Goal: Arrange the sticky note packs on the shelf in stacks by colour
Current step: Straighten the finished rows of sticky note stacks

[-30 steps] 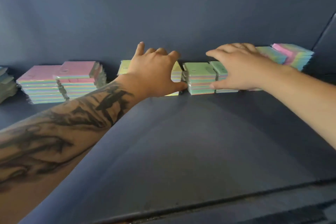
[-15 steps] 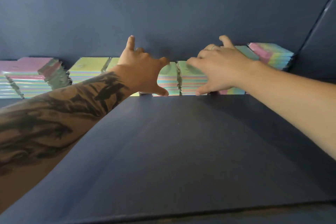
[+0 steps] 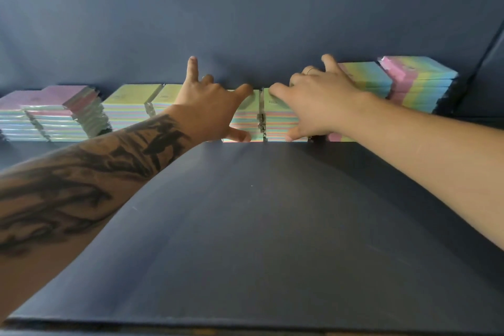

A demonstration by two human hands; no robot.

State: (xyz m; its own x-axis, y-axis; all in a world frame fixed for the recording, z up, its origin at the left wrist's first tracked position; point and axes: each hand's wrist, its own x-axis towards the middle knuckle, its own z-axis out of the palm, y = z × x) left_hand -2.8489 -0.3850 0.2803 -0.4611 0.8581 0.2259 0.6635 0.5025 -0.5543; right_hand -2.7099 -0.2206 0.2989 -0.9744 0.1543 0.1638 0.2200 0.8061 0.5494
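Wrapped sticky note packs stand in stacks along the back of a dark blue shelf (image 3: 251, 226). My left hand (image 3: 215, 109) grips a green-topped stack (image 3: 245, 123), with the thumb at its front bottom edge and fingers over the top; the little finger points up. My right hand (image 3: 313, 106) grips the neighbouring green-topped stack (image 3: 278, 120) the same way. The two stacks touch side by side. Left of them stand yellow-green-topped stacks (image 3: 131, 95) and pink-topped stacks (image 3: 65, 95).
At the right stand a yellow-to-blue-topped stack (image 3: 365, 73) and a taller pink-topped stack (image 3: 417, 71) near the shelf's side wall (image 3: 488, 63). The back wall (image 3: 245, 22) rises right behind all the stacks. The shelf's front edge runs along the bottom.
Both hands have reached further over the middle stacks, thumbs now at the front bottom edges. The two green stacks sit tight together, and my view has shifted so more stacks show at left.
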